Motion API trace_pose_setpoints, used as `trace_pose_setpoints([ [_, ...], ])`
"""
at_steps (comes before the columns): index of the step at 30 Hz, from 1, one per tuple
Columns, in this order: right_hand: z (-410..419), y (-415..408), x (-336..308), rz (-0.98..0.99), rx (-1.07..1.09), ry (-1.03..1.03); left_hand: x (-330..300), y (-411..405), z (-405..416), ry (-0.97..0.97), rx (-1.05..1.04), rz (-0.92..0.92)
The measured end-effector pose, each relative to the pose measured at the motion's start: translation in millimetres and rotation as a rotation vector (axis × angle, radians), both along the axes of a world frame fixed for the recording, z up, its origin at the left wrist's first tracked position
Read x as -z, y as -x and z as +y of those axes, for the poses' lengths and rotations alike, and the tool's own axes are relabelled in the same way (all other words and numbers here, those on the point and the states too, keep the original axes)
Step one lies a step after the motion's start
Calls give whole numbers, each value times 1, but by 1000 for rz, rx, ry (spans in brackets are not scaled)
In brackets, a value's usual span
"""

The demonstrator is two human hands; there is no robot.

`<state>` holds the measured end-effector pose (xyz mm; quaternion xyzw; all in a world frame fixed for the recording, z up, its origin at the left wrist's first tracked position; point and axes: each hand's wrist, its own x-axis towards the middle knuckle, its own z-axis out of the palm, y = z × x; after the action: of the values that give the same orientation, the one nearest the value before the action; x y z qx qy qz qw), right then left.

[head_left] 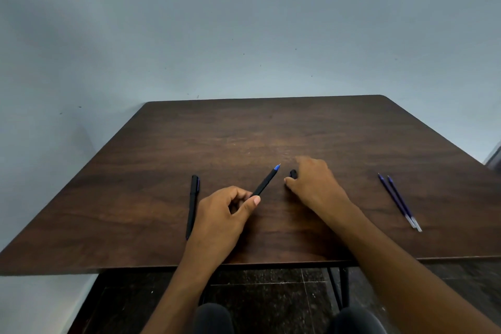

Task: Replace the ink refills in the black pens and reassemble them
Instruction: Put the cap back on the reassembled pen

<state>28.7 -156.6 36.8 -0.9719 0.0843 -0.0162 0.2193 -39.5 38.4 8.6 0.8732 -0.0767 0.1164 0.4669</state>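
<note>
Pen in hand: uncapped black pen (265,181), pinched at its rear end by the left hand (225,211) between thumb and forefinger, just above the table (352,144).
Long axis: slants away and rightward, blue tip toward the right hand (311,182).
Right fingers: curled down on a small black cap (292,173) (grip partly hidden).
Nearer hand: right, for the two refills (400,202) well apart at its side.
Second pen: capped pen (192,206), just left of the left hand.

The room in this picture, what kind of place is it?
Probably a plain indoor work spot: a bare wooden table against a painted wall, a dark tiled floor below.
</note>
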Motion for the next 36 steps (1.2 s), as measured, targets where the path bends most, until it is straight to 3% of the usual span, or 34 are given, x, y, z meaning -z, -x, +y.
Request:
trace_pose_setpoints([
  [3,-6,0,-2,18,-31,-51,-1,0,0,3,5,-6],
  [8,-22,11,13,-260,-1,-334,-2,0,0,-32,14,-17],
  [10,-26,14,18,-320,63,-554,-3,0,0,-36,12,-30],
  [13,-29,18,21,-316,111,-1101,-2,0,0,-50,17,-33],
  [17,-30,22,20,-303,123,-1379,-2,0,-1,-88,19,-29],
  [36,-33,27,20,-285,52,-1492,-3,2,-2,-127,34,-31],
])
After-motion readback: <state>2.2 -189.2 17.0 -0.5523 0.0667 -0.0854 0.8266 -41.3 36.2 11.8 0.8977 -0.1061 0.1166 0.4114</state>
